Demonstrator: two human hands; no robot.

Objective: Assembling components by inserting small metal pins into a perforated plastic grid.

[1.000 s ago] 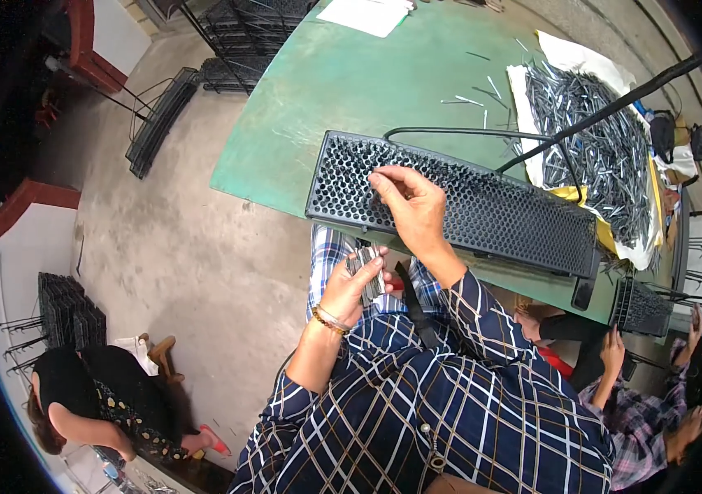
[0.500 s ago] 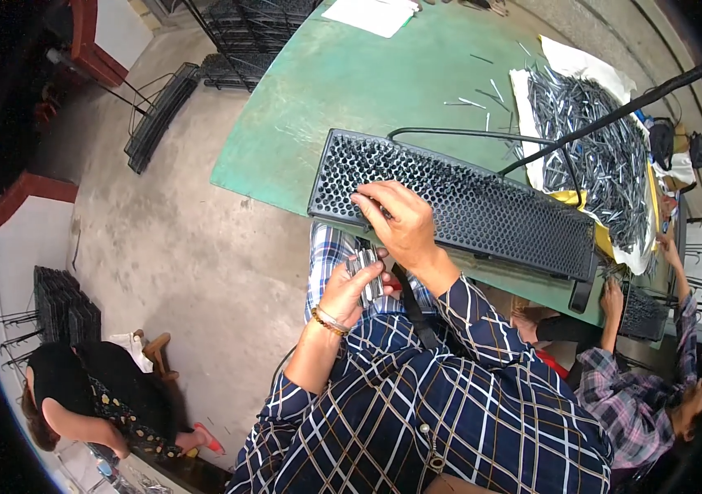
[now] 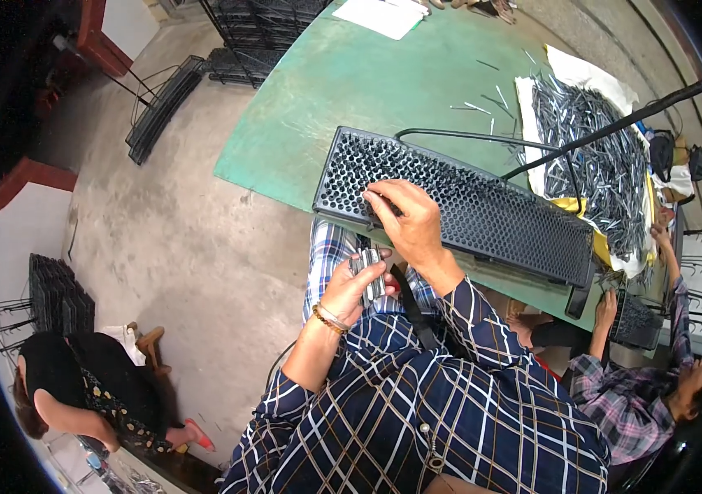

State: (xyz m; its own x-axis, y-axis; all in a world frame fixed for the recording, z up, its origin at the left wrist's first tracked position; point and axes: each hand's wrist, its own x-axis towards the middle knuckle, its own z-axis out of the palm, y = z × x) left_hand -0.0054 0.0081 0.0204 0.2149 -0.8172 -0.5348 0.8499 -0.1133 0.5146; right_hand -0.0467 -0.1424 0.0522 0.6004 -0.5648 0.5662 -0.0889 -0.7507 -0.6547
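Note:
My left hand (image 3: 351, 290) is closed around a small bundle of short silvery-grey rods (image 3: 370, 270), held just below the table edge. A long black rack (image 3: 483, 214) full of small round holes lies slantwise along that edge. Dark pieces stand upright in its left part, while the holes toward the right look bare. Over the rack's left half is my right hand (image 3: 410, 226), thumb and forefinger pinched together close to the holes. Whatever the pinch may hold is too small or hidden to make out.
A large heap of similar rods (image 3: 590, 156) lies on white sacking at the table's right, with loose rods beside it. A black bar (image 3: 614, 119) slants above the rack. One person (image 3: 631, 403) works at the right, another (image 3: 88, 387) at lower left. Stacked black racks (image 3: 59, 292) stand there.
My right hand has shifted slightly right over the rack, still pinched. The left hand keeps its bundle in nearly the same place. The whole view has moved a little.

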